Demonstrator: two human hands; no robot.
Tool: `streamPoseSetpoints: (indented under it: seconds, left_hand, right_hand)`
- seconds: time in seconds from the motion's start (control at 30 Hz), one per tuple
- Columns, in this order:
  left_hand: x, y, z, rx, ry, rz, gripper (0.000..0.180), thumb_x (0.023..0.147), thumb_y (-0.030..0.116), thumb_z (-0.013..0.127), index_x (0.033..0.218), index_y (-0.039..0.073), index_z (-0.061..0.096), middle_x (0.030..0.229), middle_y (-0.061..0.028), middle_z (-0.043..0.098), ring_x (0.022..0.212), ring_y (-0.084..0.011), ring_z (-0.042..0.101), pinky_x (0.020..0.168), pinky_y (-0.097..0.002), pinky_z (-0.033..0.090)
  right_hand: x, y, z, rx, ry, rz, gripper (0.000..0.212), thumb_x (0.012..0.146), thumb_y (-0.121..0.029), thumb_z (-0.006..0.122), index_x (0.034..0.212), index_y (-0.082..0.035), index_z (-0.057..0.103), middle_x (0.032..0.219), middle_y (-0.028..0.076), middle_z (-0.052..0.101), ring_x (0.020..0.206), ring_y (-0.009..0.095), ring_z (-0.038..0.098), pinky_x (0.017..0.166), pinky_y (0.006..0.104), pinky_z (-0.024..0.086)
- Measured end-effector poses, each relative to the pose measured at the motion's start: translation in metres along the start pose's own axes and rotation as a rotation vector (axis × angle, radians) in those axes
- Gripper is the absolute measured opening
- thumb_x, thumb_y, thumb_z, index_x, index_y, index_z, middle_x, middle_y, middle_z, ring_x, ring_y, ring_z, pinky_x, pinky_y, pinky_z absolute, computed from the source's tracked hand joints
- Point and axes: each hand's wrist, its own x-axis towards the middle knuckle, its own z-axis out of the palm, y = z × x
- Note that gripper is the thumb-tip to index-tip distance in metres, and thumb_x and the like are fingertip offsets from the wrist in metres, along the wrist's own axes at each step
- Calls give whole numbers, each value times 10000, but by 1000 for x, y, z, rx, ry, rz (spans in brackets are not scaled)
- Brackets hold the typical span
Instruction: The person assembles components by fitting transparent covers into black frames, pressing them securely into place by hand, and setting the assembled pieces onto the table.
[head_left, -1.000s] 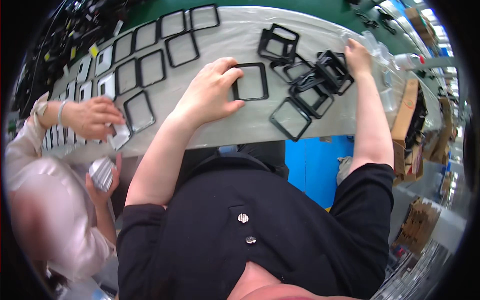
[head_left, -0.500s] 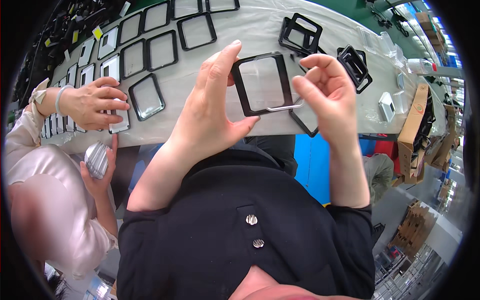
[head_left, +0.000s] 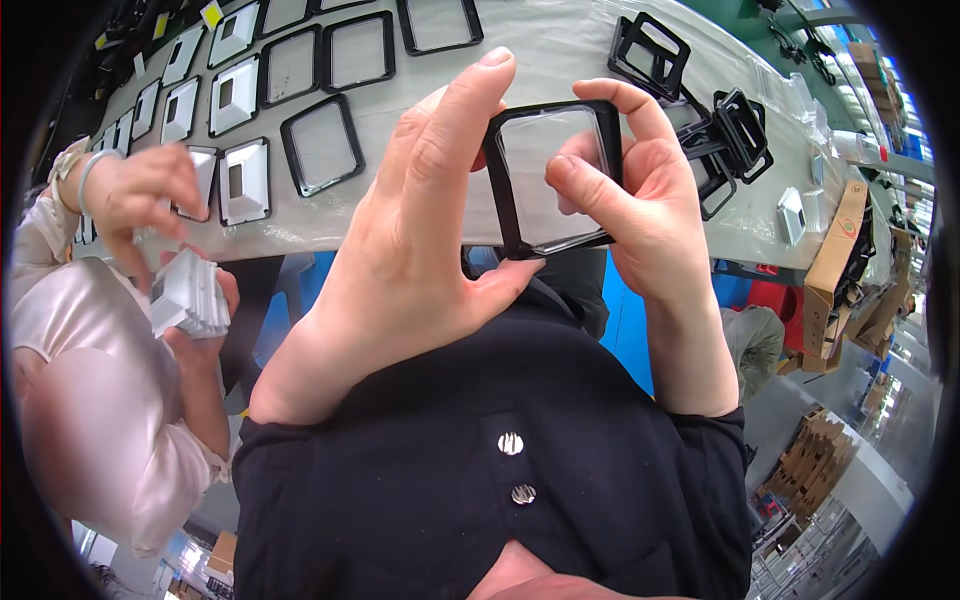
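Above the table's near edge I hold up a black rectangular frame (head_left: 502, 190) with rounded corners. A clear pane (head_left: 535, 165) fills its opening. My left hand (head_left: 425, 200) grips the frame's left side, fingers at the upper left and thumb under the lower corner. My right hand (head_left: 650, 190) is closed round the right side. Its thumb lies over the pane, and its index finger reaches the top right corner. Whether the pane sits fully flat in the frame, I cannot tell.
At left, black frames (head_left: 322, 147) lie in rows, some bearing white inserts (head_left: 236, 95). A co-worker's blurred hand (head_left: 130, 200) hovers over a stack of white pieces (head_left: 190, 293) in their other hand. Loose black frames (head_left: 735, 135) pile up at right, near a cardboard box (head_left: 832, 270).
My right hand has moved in from beside the frame, and its thumb now covers the pane. The pane's lower edge no longer juts out. The co-worker's hand has left the table for the stack.
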Motion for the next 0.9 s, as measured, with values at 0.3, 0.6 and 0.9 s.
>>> streamPoseSetpoints:
  seconds: [0.3, 0.6, 0.9]
  left_hand:
    - [-6, 8, -8, 13, 0, -18, 1172, 597, 17, 880, 1539, 37, 183, 1303, -160, 479, 1152, -229, 573, 977, -383, 505]
    - [-12, -18, -2, 54, 3, -53, 1129, 567, 47, 886, 1516, 55, 275, 1297, -158, 519, 1150, -283, 567, 949, -386, 503]
    - [-20, -59, 7, 296, -26, -128, 1105, 566, 97, 886, 1506, 93, 306, 1235, -109, 583, 1184, -322, 516, 993, -412, 452]
  right_hand:
    - [-6, 4, 15, -23, 67, -66, 551, 873, -42, 721, 1318, -3, 399, 806, 21, 653, 691, 39, 589, 622, 188, 453]
    - [8, 30, 13, -209, 93, -21, 584, 887, -79, 723, 1358, -2, 387, 885, 45, 598, 792, 84, 593, 703, 210, 469]
    - [0, 73, -7, -1550, 22, -580, 480, 893, -414, 624, 1266, -114, 658, 1393, -4, 572, 1347, 270, 421, 1086, 431, 250]
